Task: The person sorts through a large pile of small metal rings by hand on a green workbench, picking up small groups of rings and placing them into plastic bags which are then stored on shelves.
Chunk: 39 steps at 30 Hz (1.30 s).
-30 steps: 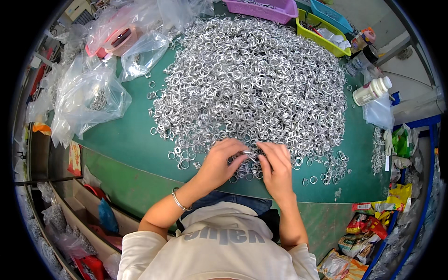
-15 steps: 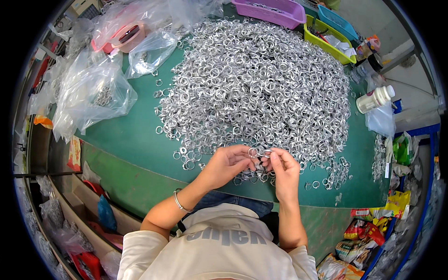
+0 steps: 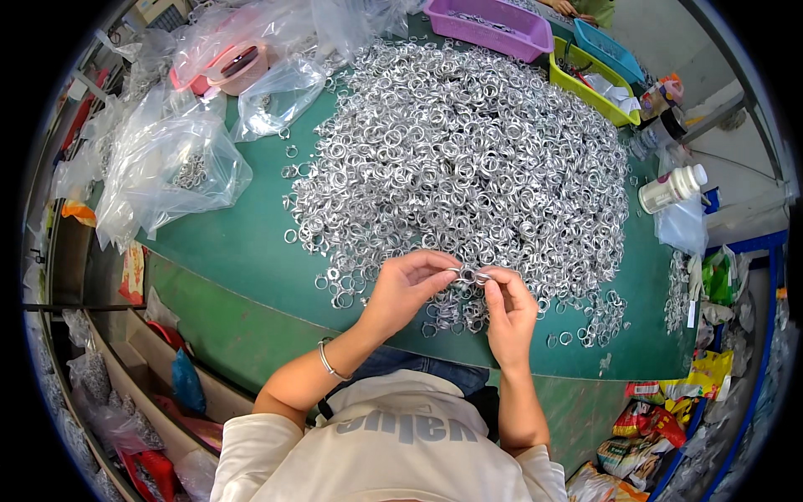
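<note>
Both hands meet at the near edge of a large heap of silver metal rings (image 3: 468,142) spread over the green table. With thumb and fingers pinched together, my left hand (image 3: 406,289) holds a small silver ring (image 3: 454,270). Just to its right, my right hand (image 3: 508,314) pinches silver rings (image 3: 483,277) between thumb and forefinger. Another ring (image 3: 467,273) shows in the narrow gap between the fingertips; which hand holds it I cannot tell. Loose rings (image 3: 452,314) lie on the table beneath my hands.
Clear plastic bags (image 3: 167,180) and a pink basket (image 3: 238,71) stand at the left. Purple (image 3: 493,33), lime-green (image 3: 590,88) and blue (image 3: 606,50) trays line the far right. A white bottle (image 3: 672,188) stands near the right edge. Another person's hands (image 3: 565,8) show at the far side.
My fingertips have drawn closer together, and the rings in them have turned. My left fingers have straightened into a pinch. The view has shifted slightly, bringing another person's hands in at the top.
</note>
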Motion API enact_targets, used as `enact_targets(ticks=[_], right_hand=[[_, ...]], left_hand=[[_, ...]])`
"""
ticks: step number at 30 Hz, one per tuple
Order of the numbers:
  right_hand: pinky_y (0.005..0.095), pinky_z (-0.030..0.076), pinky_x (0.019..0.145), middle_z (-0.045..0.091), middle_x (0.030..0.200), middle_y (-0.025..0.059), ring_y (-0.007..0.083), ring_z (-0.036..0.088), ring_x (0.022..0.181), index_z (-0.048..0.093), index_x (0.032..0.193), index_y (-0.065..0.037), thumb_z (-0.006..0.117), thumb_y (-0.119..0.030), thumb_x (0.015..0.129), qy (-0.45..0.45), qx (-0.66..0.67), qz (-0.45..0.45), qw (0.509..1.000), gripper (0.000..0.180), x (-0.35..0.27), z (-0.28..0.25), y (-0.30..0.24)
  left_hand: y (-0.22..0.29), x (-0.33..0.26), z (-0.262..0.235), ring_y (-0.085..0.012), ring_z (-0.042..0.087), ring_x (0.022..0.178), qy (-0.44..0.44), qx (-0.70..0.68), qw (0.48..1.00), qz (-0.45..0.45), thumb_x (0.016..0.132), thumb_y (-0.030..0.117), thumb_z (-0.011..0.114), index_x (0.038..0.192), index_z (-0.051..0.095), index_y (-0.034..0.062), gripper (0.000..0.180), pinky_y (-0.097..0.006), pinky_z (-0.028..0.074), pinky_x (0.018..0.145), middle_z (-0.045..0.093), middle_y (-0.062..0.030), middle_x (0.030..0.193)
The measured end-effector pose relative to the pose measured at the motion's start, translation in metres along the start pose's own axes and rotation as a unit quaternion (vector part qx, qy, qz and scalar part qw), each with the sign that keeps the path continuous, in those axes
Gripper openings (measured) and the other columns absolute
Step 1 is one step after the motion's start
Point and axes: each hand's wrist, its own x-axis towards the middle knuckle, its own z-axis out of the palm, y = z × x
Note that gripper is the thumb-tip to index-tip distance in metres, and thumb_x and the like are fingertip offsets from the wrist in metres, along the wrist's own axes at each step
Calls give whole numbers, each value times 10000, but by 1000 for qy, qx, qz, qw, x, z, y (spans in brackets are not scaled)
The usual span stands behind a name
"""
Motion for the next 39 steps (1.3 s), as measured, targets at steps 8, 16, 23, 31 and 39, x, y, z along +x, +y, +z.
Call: enact_targets(ticks=[8, 16, 23, 31, 39], right_hand=[[184, 443, 628, 641, 897, 74, 83, 582, 760, 572, 1057, 25, 581, -4, 879, -34, 257, 149, 954, 180, 1, 4, -12], [166, 435, 609, 633, 857, 37, 53, 555, 713, 610, 1025, 31, 607, -14, 869, -60, 196, 131, 970, 163, -2, 3, -15], [187, 452, 607, 634, 807, 36, 71, 562, 681, 616, 1007, 35, 611, -10, 860, -106, 194, 126, 967, 154, 6, -9, -14], [203, 450, 580, 631, 783, 53, 79, 547, 627, 614, 991, 38, 630, -4, 838, -138, 276, 181, 934, 159, 11, -17, -4], [201, 422, 565, 605, 733, 34, 72, 514, 595, 609, 991, 25, 632, -24, 842, -183, 252, 184, 932, 158, 19, -26, -2]], left_hand=[[9, -7, 7, -176, 617, 876, 1, 198, 972, 123, 781, -63, 647, 894, 659, -55, 113, -268, 498, 794, 636, -121, 988], [2, -6, 3, -149, 620, 856, 15, 68, 996, 48, 807, -37, 644, 918, 668, -51, 115, -260, 508, 758, 657, -101, 944], [12, -8, 11, -135, 637, 807, 26, 193, 976, 94, 831, -4, 638, 931, 667, -53, 114, -249, 519, 722, 680, -93, 896], [5, -3, 12, -144, 653, 784, 30, 116, 993, 15, 798, 3, 665, 896, 692, -20, 104, -255, 520, 715, 693, -107, 874], [14, -7, 14, -124, 639, 787, 6, 215, 973, 80, 803, 4, 667, 896, 686, -37, 103, -245, 512, 687, 690, -102, 870]])
